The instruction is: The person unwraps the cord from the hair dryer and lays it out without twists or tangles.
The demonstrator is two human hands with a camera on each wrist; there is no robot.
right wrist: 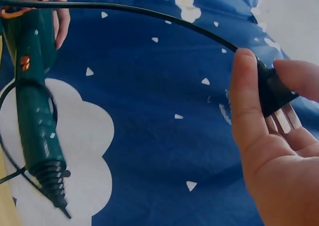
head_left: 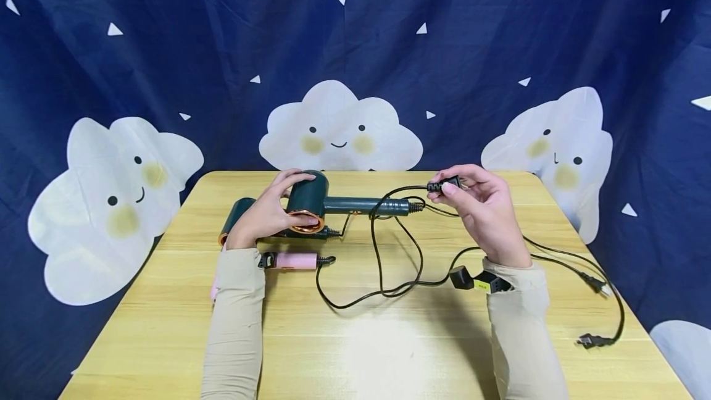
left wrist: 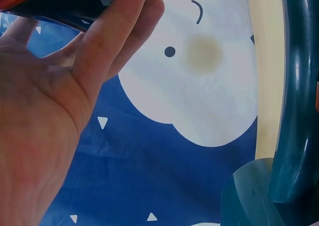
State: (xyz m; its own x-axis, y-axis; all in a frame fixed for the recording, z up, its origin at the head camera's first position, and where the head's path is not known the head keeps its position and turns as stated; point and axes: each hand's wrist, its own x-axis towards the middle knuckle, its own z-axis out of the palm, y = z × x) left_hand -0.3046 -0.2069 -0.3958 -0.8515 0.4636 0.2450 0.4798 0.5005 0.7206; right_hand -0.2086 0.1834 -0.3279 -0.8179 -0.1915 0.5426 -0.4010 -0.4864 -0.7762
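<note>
My left hand (head_left: pixel 266 212) grips the barrel of a dark green hair dryer (head_left: pixel 308 195) with copper trim, thumb near its front ring. The dryer is held above the table with its handle pointing right. At the right, my right hand (head_left: pixel 493 218) pinches a black plug (right wrist: pixel 271 89) between thumb and fingers; its metal prongs show in the right wrist view. A black cord runs from the plug toward the dryer and loops around the handle. Beneath the left hand lies a second green hair dryer (head_left: pixel 237 216), partly hidden. Under the left wrist is a pink hair dryer (head_left: pixel 298 260), its head mostly covered by the sleeve.
Loose black cord (head_left: pixel 389 294) curves over the middle of the wooden table (head_left: pixel 311 350). Two more plugs, one black (head_left: pixel 595 341) and another (head_left: pixel 597 284) above it, lie at the right edge. A blue curtain (head_left: pixel 355 29) with white clouds hangs behind.
</note>
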